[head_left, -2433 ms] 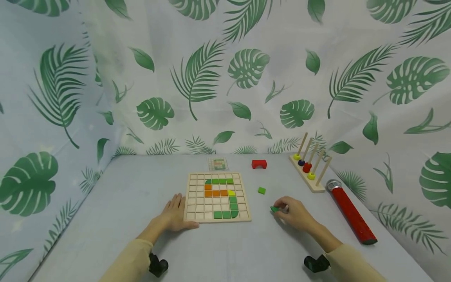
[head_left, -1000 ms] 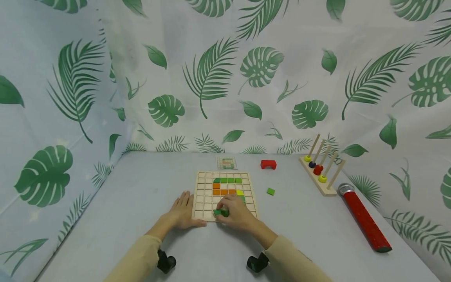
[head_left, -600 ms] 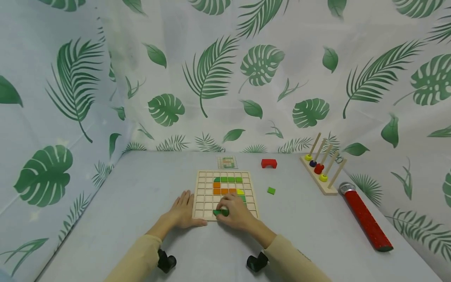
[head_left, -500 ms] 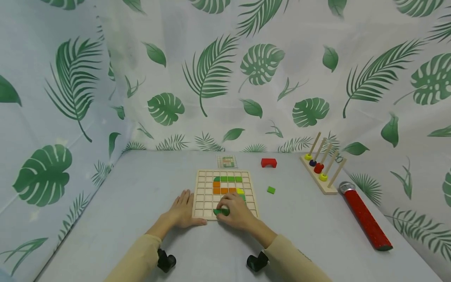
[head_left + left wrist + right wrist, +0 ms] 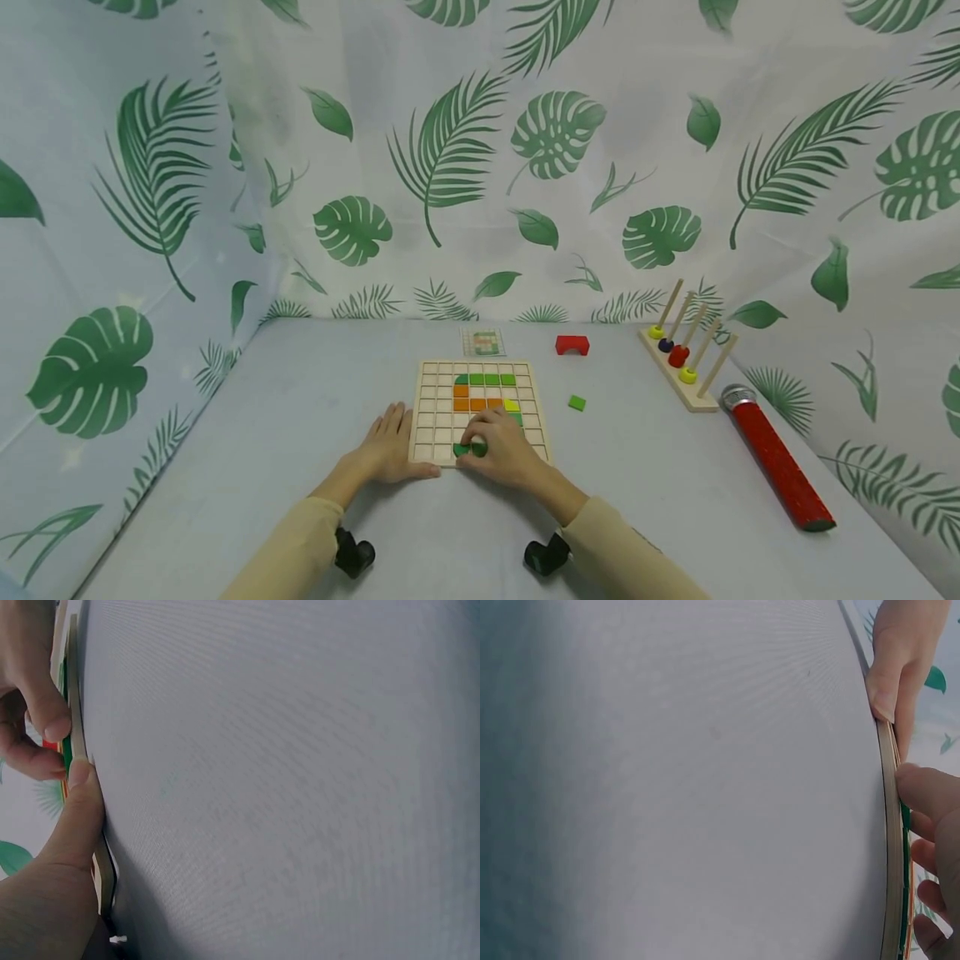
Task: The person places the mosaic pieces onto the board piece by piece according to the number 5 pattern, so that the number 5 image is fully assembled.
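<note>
A wooden grid board (image 5: pixel 435 421) lies on the table, with green, orange and yellow tiles set in its cells. My left hand (image 5: pixel 386 450) rests flat at the board's left side, fingers straight and the thumb along its front edge. Over the board's front row, my right hand (image 5: pixel 506 450) pinches a green tile with one rounded corner (image 5: pixel 460 450) between thumb and fingers. Beside that tile, under the curled fingers, more green (image 5: pixel 478 447) shows. In the left wrist view the right thumb (image 5: pixel 52 720) is close to the board's edge. Part of the tile pattern is hidden by the right hand.
A loose light green tile (image 5: pixel 577 402) lies right of the board. Behind it stand a pattern card (image 5: pixel 483 342) and a red arch block (image 5: pixel 572 345). Farther right are a wooden peg stand with coloured beads (image 5: pixel 688 379) and a red toy microphone (image 5: pixel 780 462).
My right hand has carried the green tile leftward from the table to the board's front row, then stayed there with small movements. The left hand has kept its place at the board.
</note>
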A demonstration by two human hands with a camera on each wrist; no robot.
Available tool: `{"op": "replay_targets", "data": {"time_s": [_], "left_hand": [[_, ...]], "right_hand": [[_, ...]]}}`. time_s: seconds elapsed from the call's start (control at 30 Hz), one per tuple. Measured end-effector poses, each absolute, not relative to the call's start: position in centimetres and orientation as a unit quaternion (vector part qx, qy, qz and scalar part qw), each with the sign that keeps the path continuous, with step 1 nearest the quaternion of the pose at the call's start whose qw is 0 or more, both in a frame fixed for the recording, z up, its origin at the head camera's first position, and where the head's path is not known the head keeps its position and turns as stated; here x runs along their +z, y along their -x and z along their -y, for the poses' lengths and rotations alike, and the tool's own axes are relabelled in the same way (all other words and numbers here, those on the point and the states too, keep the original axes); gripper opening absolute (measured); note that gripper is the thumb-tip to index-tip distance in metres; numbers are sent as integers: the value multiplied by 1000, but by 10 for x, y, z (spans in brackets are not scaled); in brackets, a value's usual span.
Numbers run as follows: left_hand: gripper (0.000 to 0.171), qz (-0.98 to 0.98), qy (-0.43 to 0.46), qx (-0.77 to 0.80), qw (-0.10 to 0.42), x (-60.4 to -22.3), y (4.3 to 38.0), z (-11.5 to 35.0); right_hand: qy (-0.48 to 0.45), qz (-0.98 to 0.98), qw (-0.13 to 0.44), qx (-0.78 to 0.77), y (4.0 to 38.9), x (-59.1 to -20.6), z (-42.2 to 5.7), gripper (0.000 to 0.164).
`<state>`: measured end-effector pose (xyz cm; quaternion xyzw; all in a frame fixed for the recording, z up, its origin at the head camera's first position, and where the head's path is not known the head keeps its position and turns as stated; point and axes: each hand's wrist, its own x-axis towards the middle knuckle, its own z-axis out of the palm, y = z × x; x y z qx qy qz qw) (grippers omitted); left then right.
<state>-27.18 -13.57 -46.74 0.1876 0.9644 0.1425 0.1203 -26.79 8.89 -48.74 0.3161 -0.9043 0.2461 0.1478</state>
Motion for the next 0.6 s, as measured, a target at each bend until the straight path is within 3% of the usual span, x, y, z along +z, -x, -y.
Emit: {"op": "replay_targets", "data": {"time_s": [0.3, 0.6], "left_hand": [[115, -964, -189, 146, 117, -474, 279, 137], [114, -964, -183, 144, 127, -472, 276, 136]], "right_hand": [[-316, 904, 154, 244, 271, -487, -90, 13], [-309, 901, 126, 278, 277, -482, -95, 17]]}}
